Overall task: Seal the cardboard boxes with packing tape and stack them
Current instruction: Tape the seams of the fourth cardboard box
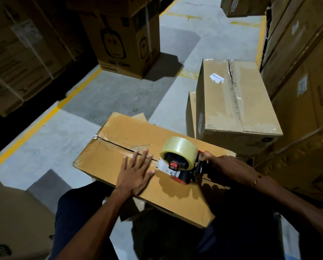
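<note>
1 cardboard box [175,199] lying across the lap, seam up – tape dispenser [179,166] sitting on that seam, clear roll [179,152] on top. Right hand [226,166] gripping the dispenser's handle, fingers curled; left hand [136,171] pressing flat beside it, fingers straight – spread over the seam. Taped box [237,102] standing beyond on the floor [100,102].

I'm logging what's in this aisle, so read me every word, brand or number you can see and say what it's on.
"Crompton", printed upside down on the tall printed box across the aisle; the model line beside it is too blurred.
White sticker on the taped box: too small to read.
Labels on the stacked boxes at right: blurred.
Box being taped: no text visible.
</note>
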Tool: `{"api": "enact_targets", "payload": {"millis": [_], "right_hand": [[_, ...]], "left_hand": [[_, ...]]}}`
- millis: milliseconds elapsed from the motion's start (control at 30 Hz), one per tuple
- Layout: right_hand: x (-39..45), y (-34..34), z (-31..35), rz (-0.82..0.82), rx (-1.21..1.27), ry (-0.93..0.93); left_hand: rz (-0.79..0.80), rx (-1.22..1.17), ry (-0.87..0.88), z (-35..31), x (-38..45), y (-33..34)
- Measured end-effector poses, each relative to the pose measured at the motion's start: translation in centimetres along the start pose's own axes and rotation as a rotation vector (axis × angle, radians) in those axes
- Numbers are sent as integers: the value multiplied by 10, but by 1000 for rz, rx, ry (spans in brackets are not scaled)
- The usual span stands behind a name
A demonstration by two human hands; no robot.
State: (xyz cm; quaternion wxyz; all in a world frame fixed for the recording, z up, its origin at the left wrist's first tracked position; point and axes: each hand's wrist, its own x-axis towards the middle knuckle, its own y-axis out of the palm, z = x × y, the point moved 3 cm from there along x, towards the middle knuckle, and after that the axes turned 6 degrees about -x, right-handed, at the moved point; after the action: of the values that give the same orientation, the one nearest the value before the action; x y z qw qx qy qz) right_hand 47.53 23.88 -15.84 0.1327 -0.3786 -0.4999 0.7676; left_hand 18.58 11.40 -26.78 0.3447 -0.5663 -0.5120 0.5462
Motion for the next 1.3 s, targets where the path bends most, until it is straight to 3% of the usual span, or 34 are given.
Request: {"api": "enact_targets", "payload": {"millis": [133, 233, 500, 733, 1000, 1167, 1300], "right_hand": [[0, 1, 1, 2, -31, -27], [-1, -3, 2, 8, -8, -16], [-5, -15, 8, -14, -39, -49], [-4, -24, 15, -103, -78, -65], [-6, -24, 9, -129, -43, -49], [-3, -20, 9, -103, 10, -13], [-1, -21, 12, -53, -48, -23]], "left_hand": [[-32, -86, -279, 48, 2, -8], [-44, -137, -359, 49, 4, -8], [-80, -61, -185, 19, -1, -4], [-100, -117, -430, 65, 0, -20], [-77, 2, -490, 137, 18, -57], [-66, -12, -540, 127, 21, -45], [-84, -67, -466, 91, 17, -26]]}}
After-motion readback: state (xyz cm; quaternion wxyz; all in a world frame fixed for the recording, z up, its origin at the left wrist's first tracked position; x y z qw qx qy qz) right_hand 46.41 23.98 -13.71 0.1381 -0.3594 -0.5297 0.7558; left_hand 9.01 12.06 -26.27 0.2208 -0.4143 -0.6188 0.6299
